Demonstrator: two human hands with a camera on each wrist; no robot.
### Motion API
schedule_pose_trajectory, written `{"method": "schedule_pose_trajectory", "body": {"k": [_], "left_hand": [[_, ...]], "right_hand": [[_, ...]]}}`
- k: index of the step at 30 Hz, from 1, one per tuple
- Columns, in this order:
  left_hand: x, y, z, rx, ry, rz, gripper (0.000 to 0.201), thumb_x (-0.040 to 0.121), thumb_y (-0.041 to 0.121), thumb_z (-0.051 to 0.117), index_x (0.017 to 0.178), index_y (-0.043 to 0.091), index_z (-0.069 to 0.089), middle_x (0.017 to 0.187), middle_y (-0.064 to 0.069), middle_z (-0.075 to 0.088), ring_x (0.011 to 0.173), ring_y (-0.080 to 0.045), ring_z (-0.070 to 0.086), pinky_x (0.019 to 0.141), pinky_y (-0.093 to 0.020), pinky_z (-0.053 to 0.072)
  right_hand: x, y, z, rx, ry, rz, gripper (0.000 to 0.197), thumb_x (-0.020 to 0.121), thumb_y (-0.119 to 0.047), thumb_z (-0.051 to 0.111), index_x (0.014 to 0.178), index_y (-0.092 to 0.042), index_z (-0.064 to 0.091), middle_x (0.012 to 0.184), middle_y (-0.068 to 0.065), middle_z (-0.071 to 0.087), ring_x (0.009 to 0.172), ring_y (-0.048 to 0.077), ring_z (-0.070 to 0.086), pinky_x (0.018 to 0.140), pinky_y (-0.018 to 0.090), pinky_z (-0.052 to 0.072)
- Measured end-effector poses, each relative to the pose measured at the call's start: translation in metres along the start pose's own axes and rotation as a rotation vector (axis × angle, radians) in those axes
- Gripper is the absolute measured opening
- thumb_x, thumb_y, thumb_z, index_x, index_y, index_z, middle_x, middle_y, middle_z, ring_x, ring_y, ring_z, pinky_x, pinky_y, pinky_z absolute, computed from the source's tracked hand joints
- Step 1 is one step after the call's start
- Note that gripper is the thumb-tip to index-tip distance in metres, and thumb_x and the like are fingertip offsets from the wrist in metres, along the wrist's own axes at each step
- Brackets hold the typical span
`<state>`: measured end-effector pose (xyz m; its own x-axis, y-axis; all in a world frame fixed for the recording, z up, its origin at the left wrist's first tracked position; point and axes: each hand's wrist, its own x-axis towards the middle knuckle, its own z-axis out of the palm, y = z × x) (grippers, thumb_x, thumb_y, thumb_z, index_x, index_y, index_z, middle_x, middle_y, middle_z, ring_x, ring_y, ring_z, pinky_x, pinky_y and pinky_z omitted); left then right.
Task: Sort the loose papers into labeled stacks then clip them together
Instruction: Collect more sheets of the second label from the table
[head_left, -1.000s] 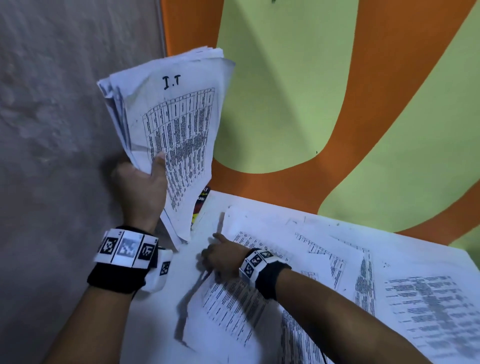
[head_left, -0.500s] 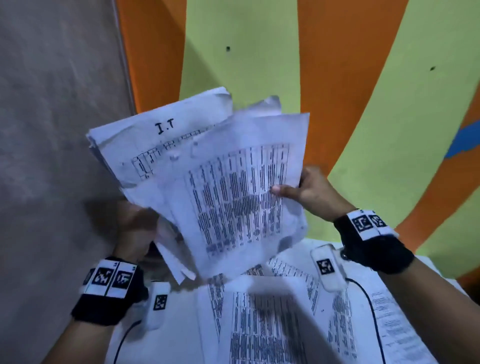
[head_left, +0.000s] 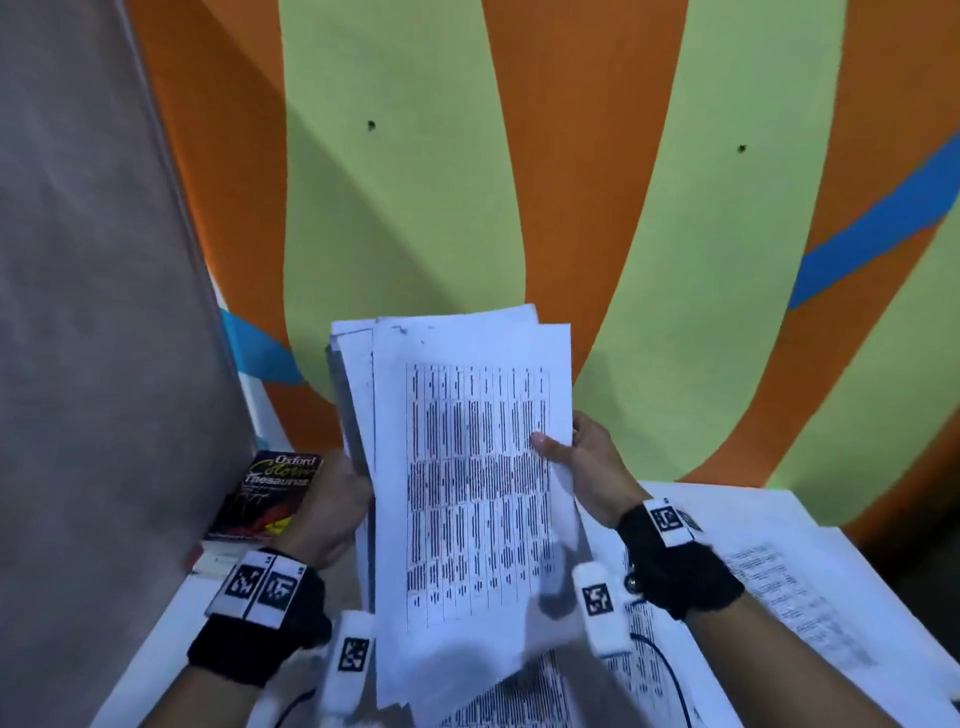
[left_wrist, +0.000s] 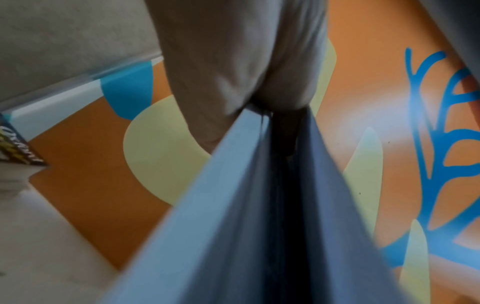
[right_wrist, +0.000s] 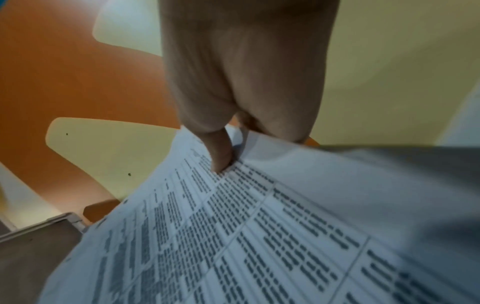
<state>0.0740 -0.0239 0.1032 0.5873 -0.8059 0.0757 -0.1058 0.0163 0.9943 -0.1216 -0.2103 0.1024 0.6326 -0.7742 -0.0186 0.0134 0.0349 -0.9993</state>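
Note:
I hold a thick stack of printed papers upright above the table, its top sheet showing a dense table of text. My left hand grips the stack's left edge; in the left wrist view the paper edges run out from between its fingers. My right hand pinches the right edge, thumb on the front sheet, as the right wrist view shows with the thumb pressed on the print. More loose printed sheets lie spread on the white table below and to the right.
An Oxford thesaurus book lies at the table's back left corner beside a grey wall. An orange and green painted wall stands right behind the table. A black cable trails from the right wrist over the sheets.
My right hand picked a sheet off the table and brought it onto the front of the stack. The stack has come down and squared up; the "I.T" sheet is now covered.

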Motion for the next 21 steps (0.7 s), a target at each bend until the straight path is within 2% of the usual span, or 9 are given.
{"method": "schedule_pose_trajectory", "body": {"k": [3, 5, 6, 8, 9, 12, 15, 18, 21], "left_hand": [[-0.005, -0.010, 0.011, -0.085, 0.083, -0.110, 0.019, 0.094, 0.026, 0.057, 0.101, 0.015, 0.070, 0.098, -0.011, 0.074, 0.092, -0.032, 0.069, 0.084, -0.057, 0.054], [-0.013, -0.005, 0.024, -0.176, 0.086, -0.112, 0.060, 0.081, 0.067, 0.052, 0.099, 0.011, 0.064, 0.092, -0.003, 0.071, 0.084, -0.013, 0.066, 0.080, -0.032, 0.053], [-0.019, 0.003, 0.032, -0.114, 0.091, -0.057, 0.064, 0.071, 0.076, 0.050, 0.091, 0.015, 0.060, 0.080, 0.007, 0.065, 0.072, 0.001, 0.060, 0.070, -0.017, 0.047], [-0.028, 0.022, 0.044, 0.046, 0.150, 0.086, 0.041, 0.070, 0.056, 0.063, 0.095, 0.024, 0.058, 0.077, 0.020, 0.064, 0.063, 0.020, 0.054, 0.056, 0.001, 0.036], [-0.029, 0.029, 0.050, 0.110, 0.195, 0.143, 0.037, 0.075, 0.040, 0.070, 0.102, 0.016, 0.061, 0.087, 0.013, 0.068, 0.067, 0.017, 0.058, 0.052, 0.002, 0.036], [-0.018, 0.039, 0.051, 0.167, 0.322, 0.250, 0.048, 0.081, 0.014, 0.072, 0.092, -0.026, 0.048, 0.079, -0.030, 0.057, 0.059, -0.017, 0.062, 0.038, -0.004, 0.028], [-0.018, 0.053, 0.048, 0.149, 0.336, 0.331, 0.040, 0.077, 0.009, 0.076, 0.077, -0.020, 0.049, 0.049, -0.004, 0.047, 0.042, 0.000, 0.048, 0.040, -0.006, 0.030], [-0.024, 0.037, 0.050, 0.164, 0.298, 0.293, 0.057, 0.072, 0.011, 0.081, 0.085, -0.031, 0.045, 0.053, -0.017, 0.053, 0.045, -0.017, 0.055, 0.038, -0.025, 0.038], [-0.030, 0.002, 0.053, 0.148, 0.280, 0.226, 0.081, 0.070, 0.042, 0.079, 0.096, -0.028, 0.046, 0.060, -0.015, 0.058, 0.056, -0.023, 0.061, 0.050, -0.039, 0.048]], "right_hand": [[-0.008, 0.017, 0.000, 0.023, 0.149, -0.040, 0.036, 0.085, 0.000, 0.066, 0.119, -0.007, 0.056, 0.116, 0.006, 0.069, 0.102, 0.016, 0.067, 0.088, 0.029, 0.054], [-0.015, 0.020, 0.003, -0.020, 0.221, -0.095, 0.022, 0.085, 0.001, 0.067, 0.102, -0.012, 0.065, 0.103, 0.001, 0.073, 0.091, 0.014, 0.069, 0.080, 0.027, 0.054], [-0.020, 0.018, 0.005, -0.033, 0.247, -0.130, 0.020, 0.084, 0.002, 0.067, 0.097, -0.014, 0.066, 0.098, -0.001, 0.073, 0.086, 0.012, 0.069, 0.079, 0.028, 0.053], [-0.026, 0.010, 0.010, -0.059, 0.276, -0.228, 0.019, 0.085, 0.000, 0.067, 0.096, -0.015, 0.066, 0.095, -0.002, 0.073, 0.083, 0.010, 0.068, 0.079, 0.031, 0.053], [-0.029, 0.003, 0.012, -0.069, 0.289, -0.288, 0.019, 0.085, -0.001, 0.067, 0.096, -0.016, 0.066, 0.095, -0.002, 0.073, 0.084, 0.012, 0.068, 0.080, 0.032, 0.054], [-0.037, -0.025, 0.015, -0.103, 0.309, -0.446, 0.016, 0.086, -0.006, 0.067, 0.097, -0.017, 0.063, 0.094, 0.001, 0.072, 0.089, 0.020, 0.067, 0.081, 0.036, 0.054], [-0.042, -0.040, 0.013, -0.052, 0.238, -0.504, 0.033, 0.084, -0.006, 0.071, 0.112, -0.016, 0.057, 0.105, -0.001, 0.069, 0.096, 0.007, 0.067, 0.080, 0.025, 0.054], [-0.045, -0.022, 0.003, -0.036, 0.154, -0.443, 0.060, 0.081, -0.002, 0.072, 0.131, -0.015, 0.042, 0.122, -0.003, 0.061, 0.108, -0.004, 0.061, 0.084, 0.016, 0.052], [-0.050, 0.013, -0.004, -0.132, 0.156, -0.333, 0.058, 0.084, 0.001, 0.067, 0.132, -0.011, 0.038, 0.118, -0.002, 0.059, 0.098, -0.011, 0.061, 0.080, 0.014, 0.052]]}}
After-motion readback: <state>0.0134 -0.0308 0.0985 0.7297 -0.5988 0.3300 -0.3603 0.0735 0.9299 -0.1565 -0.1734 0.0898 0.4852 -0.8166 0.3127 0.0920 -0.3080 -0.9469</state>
